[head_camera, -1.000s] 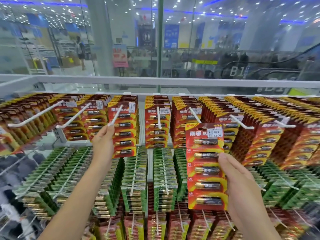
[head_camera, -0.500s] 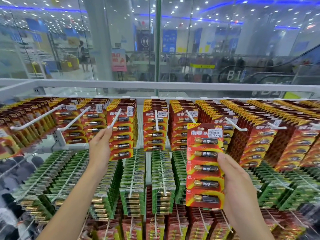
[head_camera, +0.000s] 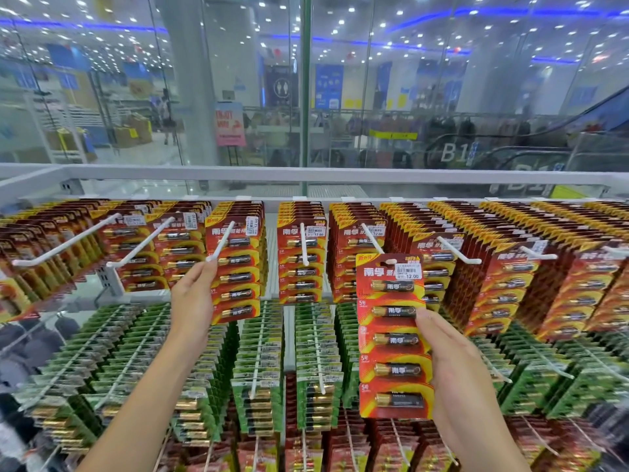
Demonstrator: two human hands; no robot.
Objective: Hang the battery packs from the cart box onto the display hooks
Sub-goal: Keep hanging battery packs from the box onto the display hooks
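My right hand grips a red and yellow battery pack by its right edge, upright, in front of the display and just below the white hook behind it. The pack carries a 12.00 price sticker near its top. My left hand is raised to the tip of another white display hook, fingertips pinching its end. Red packs hang on that hook behind my fingers. The cart box is out of view.
The top row of hooks holds dense rows of red battery packs. Below hang green packs, and lower down more red ones. A white rail caps the rack, with a glass wall behind it.
The view has shifted slightly; my right hand keeps the pack in front of the rack, a little lower relative to its hook. My left hand stays at the hook tip.
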